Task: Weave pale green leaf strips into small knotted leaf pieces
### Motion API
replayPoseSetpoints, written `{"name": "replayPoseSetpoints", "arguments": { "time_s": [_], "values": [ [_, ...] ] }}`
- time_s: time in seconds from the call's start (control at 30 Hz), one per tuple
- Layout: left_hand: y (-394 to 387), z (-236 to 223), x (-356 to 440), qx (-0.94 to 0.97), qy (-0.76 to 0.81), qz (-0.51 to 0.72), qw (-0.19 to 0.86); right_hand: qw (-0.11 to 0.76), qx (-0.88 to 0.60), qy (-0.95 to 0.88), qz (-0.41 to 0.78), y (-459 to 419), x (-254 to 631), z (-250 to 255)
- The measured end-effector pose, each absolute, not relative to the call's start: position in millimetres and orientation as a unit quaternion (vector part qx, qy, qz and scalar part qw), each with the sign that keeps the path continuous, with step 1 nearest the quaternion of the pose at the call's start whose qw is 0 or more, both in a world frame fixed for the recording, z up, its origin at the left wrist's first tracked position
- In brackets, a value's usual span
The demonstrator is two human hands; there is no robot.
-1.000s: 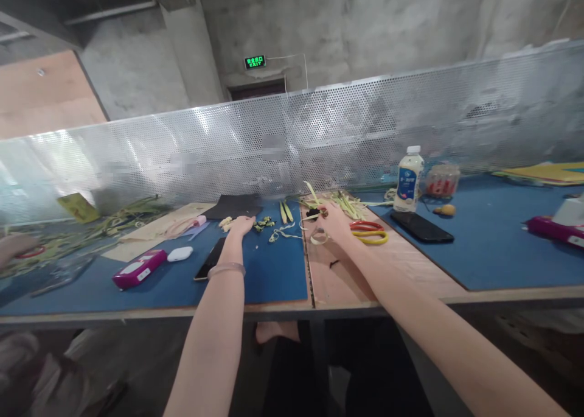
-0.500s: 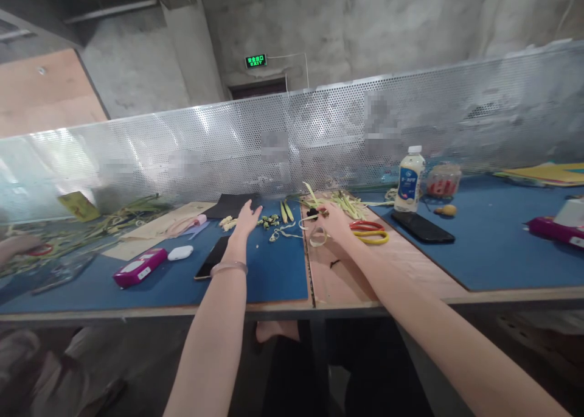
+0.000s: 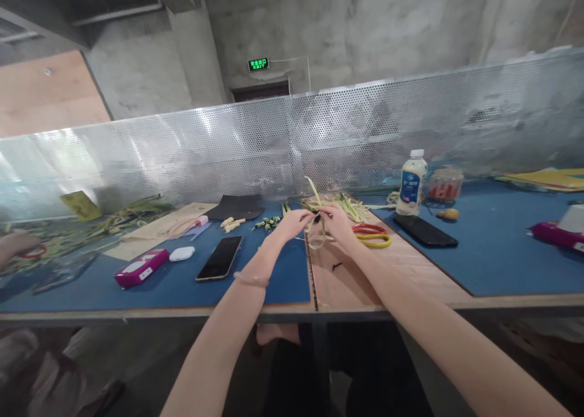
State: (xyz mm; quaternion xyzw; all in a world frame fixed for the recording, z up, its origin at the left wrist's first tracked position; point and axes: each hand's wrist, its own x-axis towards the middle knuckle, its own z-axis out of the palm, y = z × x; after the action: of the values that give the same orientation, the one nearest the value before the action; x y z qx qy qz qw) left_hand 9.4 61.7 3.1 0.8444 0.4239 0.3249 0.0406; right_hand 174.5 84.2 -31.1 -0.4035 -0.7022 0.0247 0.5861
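Observation:
Both my hands meet over the seam between the blue mat [image 3: 274,277] and the bare wooden board [image 3: 351,277]. My left hand [image 3: 294,221] and my right hand [image 3: 335,218] pinch pale green leaf strips [image 3: 319,222] that loop down and stick up between them. Red and yellow scissors [image 3: 371,234] lie just right of my right hand. Small woven leaf pieces [image 3: 267,223] and short pale stubs [image 3: 231,224] lie on the mat to the left of my left hand.
A black phone [image 3: 219,257], white earbud case [image 3: 181,254] and magenta box [image 3: 135,268] lie on the left mat. A white bottle [image 3: 411,183], second phone [image 3: 425,229] and snack cup [image 3: 445,183] stand right. Another person's hand [image 3: 16,244] works at far left.
My left hand left the small leaf pieces on the mat and moved right to join my right hand on the leaf strips. The strips now stand up between both hands.

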Motion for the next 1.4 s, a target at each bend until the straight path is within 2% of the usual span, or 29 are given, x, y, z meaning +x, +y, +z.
{"name": "replayPoseSetpoints", "arguments": {
  "time_s": [0.23, 0.33, 0.43, 0.7, 0.93, 1.1, 1.4],
  "values": [
    [67, 3, 7, 0.82, 0.446, 0.356, 0.045, 0.616, -0.382, -0.686, 0.06, 77, 174, -23],
    [67, 5, 0, 0.809, 0.452, 0.367, 0.078, 0.617, -0.381, -0.684, 0.08, 78, 174, -25],
    [65, 6, -5, 0.802, 0.447, 0.366, 0.153, 0.615, -0.386, -0.681, 0.095, 80, 175, -26],
    [53, 9, 2, 0.728, 0.358, 0.387, 0.438, 0.597, -0.387, -0.694, 0.107, 77, 176, -21],
    [46, 14, 2, 0.646, 0.304, 0.373, 0.592, 0.581, -0.395, -0.703, 0.112, 78, 173, -22],
    [50, 13, -3, 0.598, 0.302, 0.38, 0.638, 0.558, -0.389, -0.723, 0.121, 74, 171, -21],
    [56, 10, -2, 0.556, 0.312, 0.409, 0.653, 0.552, -0.394, -0.722, 0.136, 72, 173, -18]
  ]
}}
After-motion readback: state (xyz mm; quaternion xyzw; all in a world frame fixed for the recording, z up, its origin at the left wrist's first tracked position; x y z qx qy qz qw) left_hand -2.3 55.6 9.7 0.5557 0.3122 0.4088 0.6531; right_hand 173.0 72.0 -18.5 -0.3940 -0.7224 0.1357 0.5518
